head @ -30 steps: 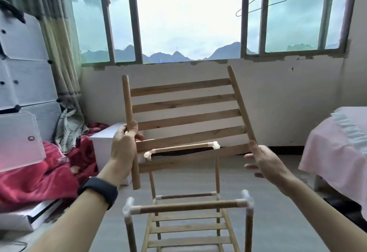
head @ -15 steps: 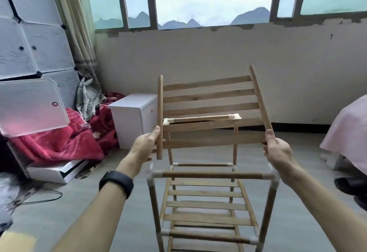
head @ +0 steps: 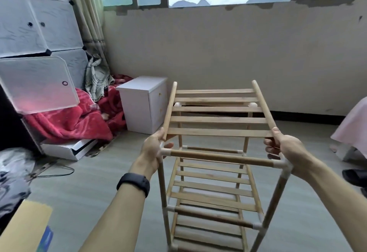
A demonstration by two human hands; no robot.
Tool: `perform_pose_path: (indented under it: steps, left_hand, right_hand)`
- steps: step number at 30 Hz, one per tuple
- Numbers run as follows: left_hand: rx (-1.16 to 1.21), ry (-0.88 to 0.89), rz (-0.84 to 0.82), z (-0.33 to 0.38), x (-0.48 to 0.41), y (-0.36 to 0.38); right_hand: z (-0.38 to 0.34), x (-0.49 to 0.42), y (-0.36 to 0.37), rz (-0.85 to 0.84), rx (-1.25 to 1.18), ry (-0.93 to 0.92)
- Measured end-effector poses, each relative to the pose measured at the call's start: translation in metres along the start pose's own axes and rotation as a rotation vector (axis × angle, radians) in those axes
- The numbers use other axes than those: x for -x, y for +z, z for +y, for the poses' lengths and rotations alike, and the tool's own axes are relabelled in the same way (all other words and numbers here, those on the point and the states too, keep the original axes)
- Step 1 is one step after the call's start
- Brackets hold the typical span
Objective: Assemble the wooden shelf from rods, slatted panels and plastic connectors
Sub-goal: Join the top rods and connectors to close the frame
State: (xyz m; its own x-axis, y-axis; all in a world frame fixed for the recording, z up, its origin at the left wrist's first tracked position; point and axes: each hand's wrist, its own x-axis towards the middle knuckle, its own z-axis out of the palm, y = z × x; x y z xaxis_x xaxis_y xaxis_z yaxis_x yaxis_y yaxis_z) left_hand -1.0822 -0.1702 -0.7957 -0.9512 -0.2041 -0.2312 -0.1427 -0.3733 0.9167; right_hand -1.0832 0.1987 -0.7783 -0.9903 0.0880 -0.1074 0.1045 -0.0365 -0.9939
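A wooden slatted panel (head: 216, 119) with two side rods lies tilted over the top of the standing shelf frame (head: 220, 157). My left hand (head: 154, 149) grips the near end of the panel's left rod, right by the frame's white front-left connector (head: 165, 152). My right hand (head: 284, 146) grips the near end of the right rod, just above the front-right connector (head: 283, 164). The panel's far end rises above the frame's back connectors. Lower slatted tiers (head: 213, 188) sit inside the frame.
A white cabinet (head: 144, 104) stands on the floor left of the frame. Red blankets (head: 69, 119) and white modular cubes (head: 37, 33) fill the left side. A pink-covered bed (head: 355, 126) is at the right edge, and a yellow board (head: 23, 226) at the bottom left.
Both hands have brought the panel down from nearly upright to a low tilt over the frame's top. The view has dropped towards the floor.
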Motion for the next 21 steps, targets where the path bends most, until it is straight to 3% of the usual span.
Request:
perform_pose_path:
  steps: [6, 15, 21]
  left_hand:
    - [0.038, -0.028, 0.034, -0.003, -0.003, -0.005]
    - [-0.16, 0.016, 0.054, -0.003, 0.005, 0.0]
    - [-0.216, 0.08, 0.097, -0.008, -0.001, 0.0]
  right_hand:
    - [-0.001, 0.009, 0.004, -0.044, -0.106, 0.054]
    - [0.002, 0.018, 0.003, -0.03, -0.232, 0.12]
    - [-0.001, 0.031, 0.006, -0.007, -0.22, 0.069]
